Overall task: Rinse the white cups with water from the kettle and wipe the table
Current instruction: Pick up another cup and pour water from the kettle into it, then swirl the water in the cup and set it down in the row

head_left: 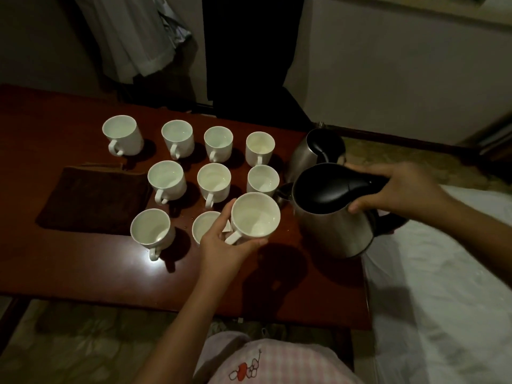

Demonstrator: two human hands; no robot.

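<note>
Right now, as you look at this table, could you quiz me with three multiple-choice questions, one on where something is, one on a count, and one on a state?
1. Where does the brown cloth lie?
A. On the table, left of the cups
B. Stuffed inside a cup
C. Draped over a chair

2. How many white cups are in view?
A. Six
B. Ten
C. Fourteen

3. How is the cup in the left hand placed?
A. Upside down
B. Lying on its side
C. Upright, mouth up

Answers:
1 A: the cloth lies flat on the dark red tabletop beside the left cups.
2 B: four cups stand at the back, three in the middle and three in front, counting the held one and one partly hidden behind the hand.
3 C: its open white inside faces the camera while the fingers curl round it by the handle.
</note>
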